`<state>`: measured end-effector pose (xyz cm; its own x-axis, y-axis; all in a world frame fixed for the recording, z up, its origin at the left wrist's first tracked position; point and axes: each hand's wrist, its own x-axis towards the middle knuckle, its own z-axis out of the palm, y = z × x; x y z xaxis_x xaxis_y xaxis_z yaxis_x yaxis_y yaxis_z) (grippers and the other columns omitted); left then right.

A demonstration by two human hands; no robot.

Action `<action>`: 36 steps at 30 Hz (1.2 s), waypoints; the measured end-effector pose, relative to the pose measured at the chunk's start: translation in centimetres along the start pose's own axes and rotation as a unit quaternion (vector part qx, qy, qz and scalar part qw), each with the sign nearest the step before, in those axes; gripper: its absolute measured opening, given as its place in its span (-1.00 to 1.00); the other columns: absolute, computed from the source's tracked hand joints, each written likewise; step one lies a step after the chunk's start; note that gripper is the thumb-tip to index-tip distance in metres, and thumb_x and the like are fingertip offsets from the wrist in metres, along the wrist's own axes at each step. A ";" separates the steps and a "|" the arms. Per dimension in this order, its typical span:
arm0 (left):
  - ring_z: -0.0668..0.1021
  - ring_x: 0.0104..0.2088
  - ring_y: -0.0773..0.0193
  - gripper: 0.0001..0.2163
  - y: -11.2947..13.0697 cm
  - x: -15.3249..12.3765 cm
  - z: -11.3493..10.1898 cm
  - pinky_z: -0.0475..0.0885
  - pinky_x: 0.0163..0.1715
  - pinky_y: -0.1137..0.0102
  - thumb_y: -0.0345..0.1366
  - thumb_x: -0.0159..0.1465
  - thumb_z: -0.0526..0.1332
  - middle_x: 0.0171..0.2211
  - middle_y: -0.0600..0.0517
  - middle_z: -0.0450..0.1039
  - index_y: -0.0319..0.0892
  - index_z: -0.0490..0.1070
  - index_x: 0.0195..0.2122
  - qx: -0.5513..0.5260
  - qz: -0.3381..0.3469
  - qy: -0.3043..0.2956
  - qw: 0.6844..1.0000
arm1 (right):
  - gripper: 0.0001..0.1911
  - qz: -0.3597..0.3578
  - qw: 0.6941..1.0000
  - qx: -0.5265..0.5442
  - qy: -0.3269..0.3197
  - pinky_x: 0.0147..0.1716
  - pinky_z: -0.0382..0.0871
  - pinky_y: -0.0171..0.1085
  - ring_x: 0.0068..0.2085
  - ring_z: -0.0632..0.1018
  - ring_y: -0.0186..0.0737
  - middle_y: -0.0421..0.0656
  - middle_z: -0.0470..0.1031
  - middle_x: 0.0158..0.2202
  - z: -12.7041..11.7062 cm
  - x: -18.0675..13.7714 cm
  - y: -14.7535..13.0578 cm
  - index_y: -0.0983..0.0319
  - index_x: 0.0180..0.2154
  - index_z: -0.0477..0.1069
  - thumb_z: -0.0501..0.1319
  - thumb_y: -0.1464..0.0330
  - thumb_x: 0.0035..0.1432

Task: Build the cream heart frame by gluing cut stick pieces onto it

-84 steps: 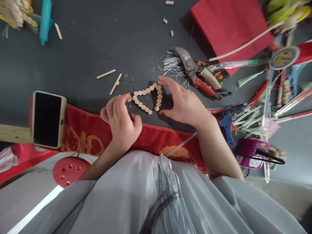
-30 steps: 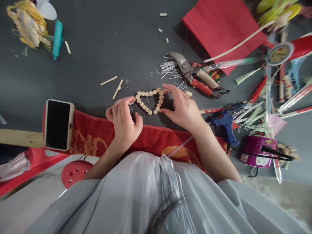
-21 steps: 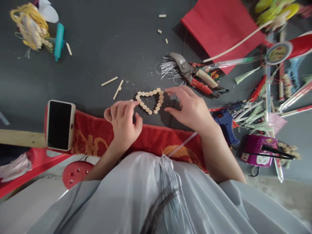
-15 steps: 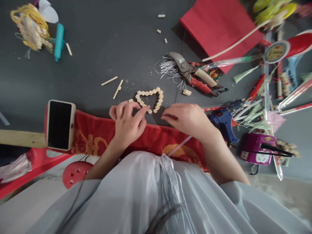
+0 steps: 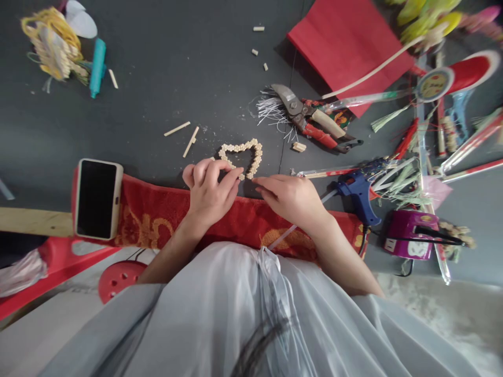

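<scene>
A small heart point(image 5: 255, 152) built from tiny beige pieces lies on the dark table point(image 5: 157, 78). My left hand point(image 5: 210, 189) is curled at the heart's lower left side, index finger and thumb pinching near its bottom tip. From the other side my right hand point(image 5: 290, 196) comes in with its fingers pressed together. Its fingertips sit right at the tip, and whether anything is between them is hidden. Both wrists rest on a red patterned towel point(image 5: 153, 217) along the near edge.
Pruning shears point(image 5: 304, 114) and a short wooden piece point(image 5: 298, 147) lie beyond the heart. A blue glue gun point(image 5: 357, 189), a purple device point(image 5: 406, 241) and craft clutter fill the right. A phone point(image 5: 96, 198) sits left, two thin sticks point(image 5: 184, 135) nearby, red paper point(image 5: 349, 39) behind.
My right hand let go of the heart's right lobe and drew back to its bottom tip. My left fingers slid from the left lobe down to the tip.
</scene>
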<state>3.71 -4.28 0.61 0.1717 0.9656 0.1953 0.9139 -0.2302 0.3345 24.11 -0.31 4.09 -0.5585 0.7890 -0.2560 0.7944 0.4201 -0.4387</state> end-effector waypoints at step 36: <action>0.40 0.07 0.01 -0.77 -0.3 0.0 0.2 0.17 0.05 0.04 -0.32 0.35 0.19 -0.05 -0.07 0.49 0.08 0.58 -0.06 0.021 0.030 0.002 0.999 | -0.58 -0.009 0.995 -0.092 -0.022 -0.52 -0.05 -0.27 -0.47 0.45 -0.31 -0.14 0.60 -0.39 1.2 0.4 -0.2 0.02 0.14 0.53 0.01 0.32 0.42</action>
<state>3.49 -4.22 0.33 0.2252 0.9496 0.2181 0.9163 -0.2825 0.2839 23.49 -0.60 3.02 -0.5806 0.7611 -0.2892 0.8116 0.5130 -0.2794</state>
